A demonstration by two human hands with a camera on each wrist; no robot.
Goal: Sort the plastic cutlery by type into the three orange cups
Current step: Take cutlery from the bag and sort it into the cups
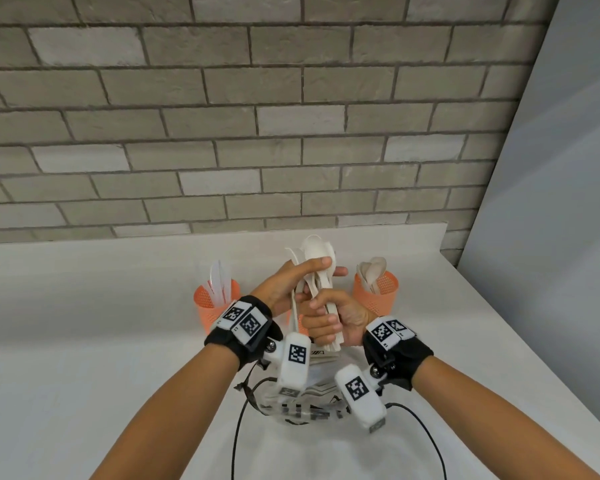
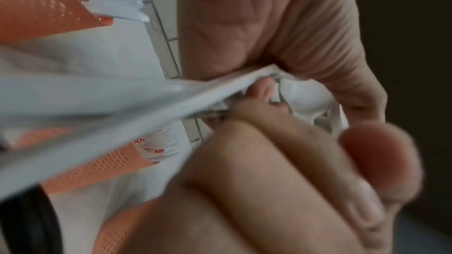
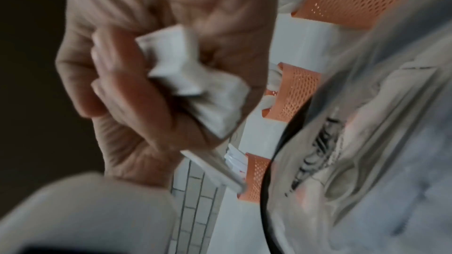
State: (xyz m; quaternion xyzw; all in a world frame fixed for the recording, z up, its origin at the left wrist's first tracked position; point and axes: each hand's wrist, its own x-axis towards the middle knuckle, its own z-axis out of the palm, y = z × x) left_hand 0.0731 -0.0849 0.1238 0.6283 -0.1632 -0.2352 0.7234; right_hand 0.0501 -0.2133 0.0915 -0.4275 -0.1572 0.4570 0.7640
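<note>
Fingers, right hand point(image 1: 329, 323): curled tight round the handle ends of a bundle of white plastic spoons point(image 1: 317, 268), fist low on the stack.
Fingers, left hand point(image 1: 291, 285): wrapped round the same bundle higher up, thumb across the front just below the bowls, fingertips poking out on the far side.
Bundle: upright, held in the air above the white counter point(image 1: 84, 306), in front of the middle of the cup row; bowls fanned at the top, handle tips splayed below the right fist in the right wrist view.
Left orange mesh cup point(image 1: 208, 303): standing near the wall, holding clear-white flat pieces, probably knives.
Right orange mesh cup point(image 1: 381, 296): holding cream spoons, bowls up.
Middle cup: mostly hidden behind the hands in the head view; seen between the other two in the right wrist view point(image 3: 296, 92), contents unclear.
Clear plastic bag point(image 1: 302, 403): lying on the counter below the wrists.
Step in hand, as judged: squaring the spoons before dropping them into the right cup.
Doing it well: keep the lower fist firm, loosen the upper grip to let the handles align, then lower handles-first, centred over the rim so the light cup stays upright.
</note>
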